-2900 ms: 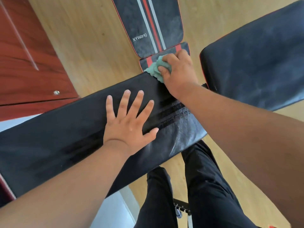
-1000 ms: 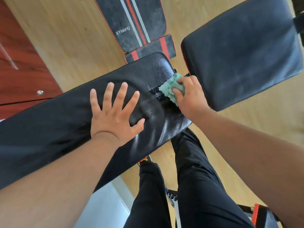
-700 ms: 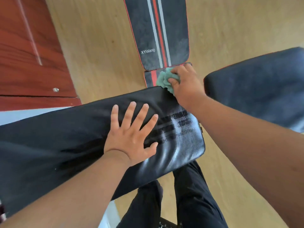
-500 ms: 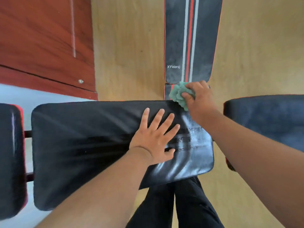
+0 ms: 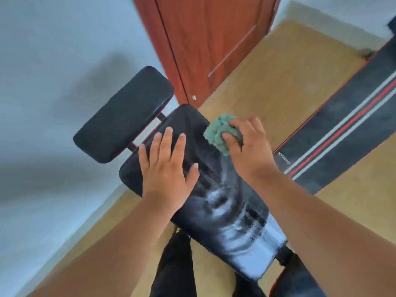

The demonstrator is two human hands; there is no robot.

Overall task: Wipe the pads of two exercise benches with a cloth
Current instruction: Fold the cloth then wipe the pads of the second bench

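Flat on the long black bench pad [image 5: 214, 189], the left hand [image 5: 167, 168] rests palm down with its fingers [image 5: 166, 140] spread and released. Just beside it, the right hand [image 5: 246, 146] has its fingers clenched around a bunched green cloth [image 5: 218, 133] at the pad's far long edge. A shorter black pad [image 5: 124, 114] sits beyond the far end, and a second bench's striped pad [image 5: 342, 129] lies apart over the wooden floor [image 5: 278, 82].
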